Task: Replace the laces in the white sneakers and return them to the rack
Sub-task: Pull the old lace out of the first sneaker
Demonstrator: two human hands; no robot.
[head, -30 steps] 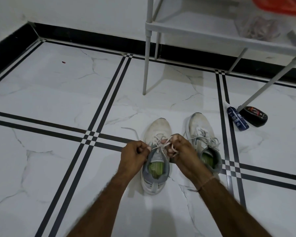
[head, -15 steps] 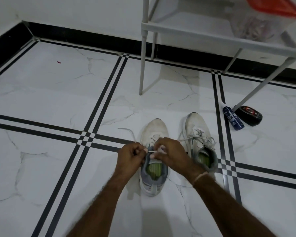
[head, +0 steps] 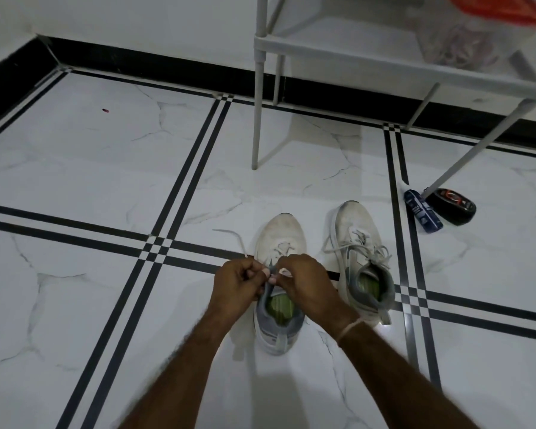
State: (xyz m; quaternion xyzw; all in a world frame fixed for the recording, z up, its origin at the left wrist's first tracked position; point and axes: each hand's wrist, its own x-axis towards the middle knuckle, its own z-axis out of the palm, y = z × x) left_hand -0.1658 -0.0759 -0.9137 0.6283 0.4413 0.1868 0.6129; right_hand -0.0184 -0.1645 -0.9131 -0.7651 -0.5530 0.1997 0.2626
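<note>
Two white sneakers with grey collars and green insoles stand side by side on the tiled floor, toes pointing away. Over the tongue of the left sneaker (head: 281,233), my left hand (head: 237,284) and my right hand (head: 304,284) are both pinched on its white lace (head: 281,271). One loose lace end (head: 229,236) trails onto the floor to the left. The right sneaker (head: 358,230) stands laced, its ends lying loose. The white metal rack (head: 322,46) rises behind the shoes.
A blue tube (head: 423,212) and a black round tin (head: 450,205) lie on the floor by the rack's right leg. A clear tub with a red lid (head: 464,41) sits on the rack shelf. A black skirting runs along the wall.
My hands have drawn closer together over the left sneaker's tongue, and the lace between them has shortened. The view has tilted slightly.
</note>
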